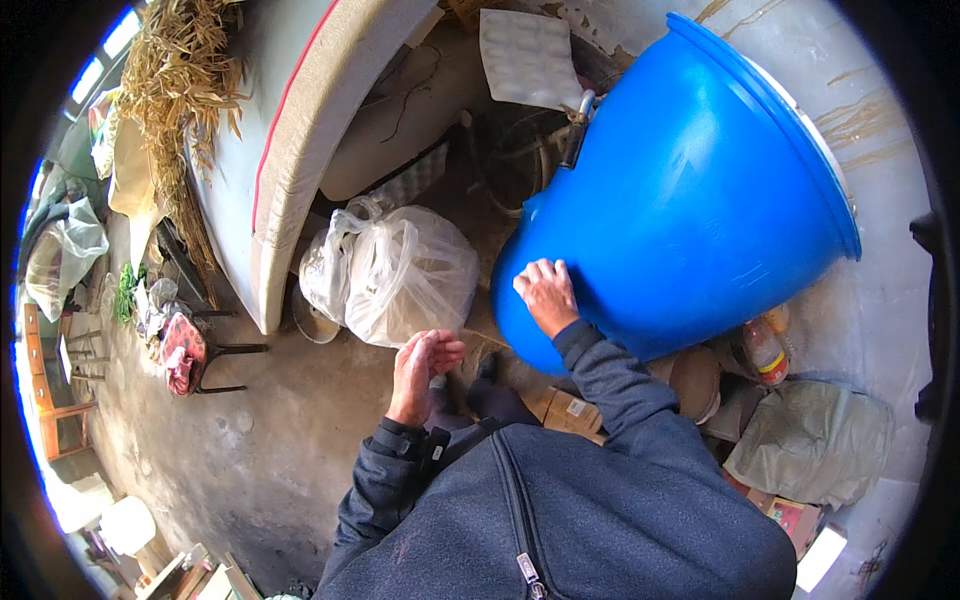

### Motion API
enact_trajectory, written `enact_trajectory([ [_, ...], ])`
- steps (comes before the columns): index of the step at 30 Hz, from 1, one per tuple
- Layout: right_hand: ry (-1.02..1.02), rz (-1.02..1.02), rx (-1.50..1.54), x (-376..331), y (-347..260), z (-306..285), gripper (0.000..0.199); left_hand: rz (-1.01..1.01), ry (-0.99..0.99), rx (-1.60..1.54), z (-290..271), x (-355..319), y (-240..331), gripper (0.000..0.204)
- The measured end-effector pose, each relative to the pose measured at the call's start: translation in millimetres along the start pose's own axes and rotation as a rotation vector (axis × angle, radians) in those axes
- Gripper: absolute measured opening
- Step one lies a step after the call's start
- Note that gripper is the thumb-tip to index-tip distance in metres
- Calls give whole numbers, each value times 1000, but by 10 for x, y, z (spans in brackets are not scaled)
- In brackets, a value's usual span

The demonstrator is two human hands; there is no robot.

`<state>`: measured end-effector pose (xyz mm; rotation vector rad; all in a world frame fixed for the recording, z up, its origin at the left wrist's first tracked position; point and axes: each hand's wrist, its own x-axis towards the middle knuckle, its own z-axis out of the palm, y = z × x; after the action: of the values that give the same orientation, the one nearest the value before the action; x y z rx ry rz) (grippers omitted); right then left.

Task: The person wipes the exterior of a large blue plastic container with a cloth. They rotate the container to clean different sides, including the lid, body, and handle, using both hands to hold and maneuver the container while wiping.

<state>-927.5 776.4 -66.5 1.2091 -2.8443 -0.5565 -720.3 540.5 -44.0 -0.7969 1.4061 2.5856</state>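
Note:
My left hand (425, 368) is held in front of my body with its fingers stretched out to the right, and nothing shows in it. Just beyond it sits a knotted translucent plastic bag (415, 285), bulging with contents I cannot make out. My right hand (548, 297) is in front of the lower part of a large blue plastic barrel (690, 190), fingers loosely bent and a little apart. No object shows in that hand; whether it touches the barrel I cannot tell. The barrel looks tilted in the picture, its wide rim toward the upper right.
A cardboard box (572, 412) lies by my feet. A bottle (765, 352) and a pale sack (820, 440) stand along the right wall. An egg tray (530, 58) is behind the barrel. To the left are a padded panel (290, 200) and a small stool (205, 350).

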Motion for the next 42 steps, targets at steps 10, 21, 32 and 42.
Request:
enact_trajectory([
  [10, 571, 343, 100, -550, 497, -844, 46, -77, 83, 40, -442, 43, -157, 45],
  [21, 45, -50, 13, -151, -185, 214, 29, -182, 113, -14, -267, 26, -411, 40],
  [32, 690, 291, 20, 358, 815, -1014, 41, -102, 132, -52, -286, -7, -522, 41],
  [42, 427, 127, 204, -497, 424, -622, 44, -50, 70, 13, -58, 62, -234, 39],
])
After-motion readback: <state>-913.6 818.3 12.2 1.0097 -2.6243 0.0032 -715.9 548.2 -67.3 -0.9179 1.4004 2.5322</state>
